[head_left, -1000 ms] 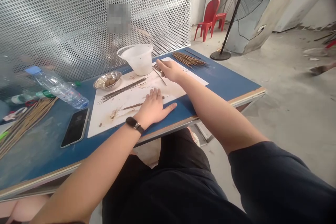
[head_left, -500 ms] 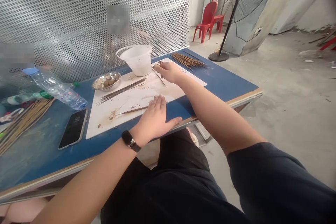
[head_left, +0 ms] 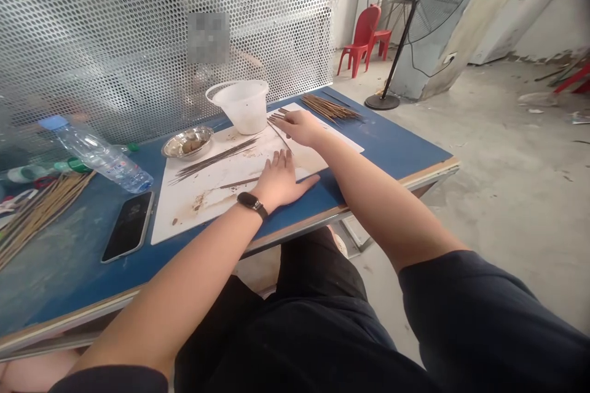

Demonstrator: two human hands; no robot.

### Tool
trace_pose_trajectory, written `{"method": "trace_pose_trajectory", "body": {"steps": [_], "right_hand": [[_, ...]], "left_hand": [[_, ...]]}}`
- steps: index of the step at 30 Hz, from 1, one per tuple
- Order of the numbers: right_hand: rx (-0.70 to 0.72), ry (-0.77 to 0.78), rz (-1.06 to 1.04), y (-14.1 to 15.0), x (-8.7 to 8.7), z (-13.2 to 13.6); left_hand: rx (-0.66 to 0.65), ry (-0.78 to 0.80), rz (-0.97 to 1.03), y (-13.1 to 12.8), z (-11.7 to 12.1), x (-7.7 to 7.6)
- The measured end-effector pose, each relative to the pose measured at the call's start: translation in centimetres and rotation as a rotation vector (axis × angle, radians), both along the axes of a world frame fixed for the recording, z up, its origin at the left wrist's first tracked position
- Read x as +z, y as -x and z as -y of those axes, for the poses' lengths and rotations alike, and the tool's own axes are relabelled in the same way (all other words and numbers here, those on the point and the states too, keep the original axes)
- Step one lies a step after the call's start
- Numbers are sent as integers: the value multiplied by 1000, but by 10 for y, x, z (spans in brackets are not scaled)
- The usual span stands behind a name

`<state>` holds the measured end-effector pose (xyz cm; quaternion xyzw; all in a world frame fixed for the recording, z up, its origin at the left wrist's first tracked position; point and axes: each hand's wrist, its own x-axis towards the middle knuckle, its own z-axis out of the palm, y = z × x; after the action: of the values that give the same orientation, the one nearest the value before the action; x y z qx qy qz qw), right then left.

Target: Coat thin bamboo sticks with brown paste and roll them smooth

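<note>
My left hand (head_left: 279,181) lies palm down with its fingers spread over a thin brown-coated stick (head_left: 237,183), like an incense stick. The stick's left part shows on the white board (head_left: 161,221); the rest is hidden under the hand. Farther back, my right hand (head_left: 299,125) rests at the board's far right with fingers stretched out, beside another dark stick (head_left: 279,135). Whether its fingertips touch that stick is unclear. A bundle of thin dark sticks (head_left: 216,158) lies across the board. Behind it, a metal dish (head_left: 173,148) holds brown lumps (head_left: 192,145).
A white plastic bucket (head_left: 244,107) stands at the board's back edge. Brown sticks (head_left: 329,108) lie at the back right. To the left are a phone (head_left: 128,227), a tilted water bottle (head_left: 104,156) and pale sticks (head_left: 48,212). A perforated metal panel (head_left: 138,43) borders the blue table (head_left: 391,153).
My left hand has slid forward and slightly right over the stick, which has shifted away from the table's front edge with it. My right hand has barely moved.
</note>
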<state>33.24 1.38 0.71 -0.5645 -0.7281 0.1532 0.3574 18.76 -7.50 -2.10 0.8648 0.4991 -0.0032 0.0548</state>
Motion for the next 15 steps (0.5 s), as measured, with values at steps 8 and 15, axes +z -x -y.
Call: {"method": "trace_pose_trajectory", "body": {"steps": [8, 15], "right_hand": [[36, -20, 21, 0, 2, 3], [21, -14, 51, 4, 3, 3]], "left_hand": [[-124, -152, -19, 10, 29, 5], [27, -164, 133, 135, -2, 35]]}}
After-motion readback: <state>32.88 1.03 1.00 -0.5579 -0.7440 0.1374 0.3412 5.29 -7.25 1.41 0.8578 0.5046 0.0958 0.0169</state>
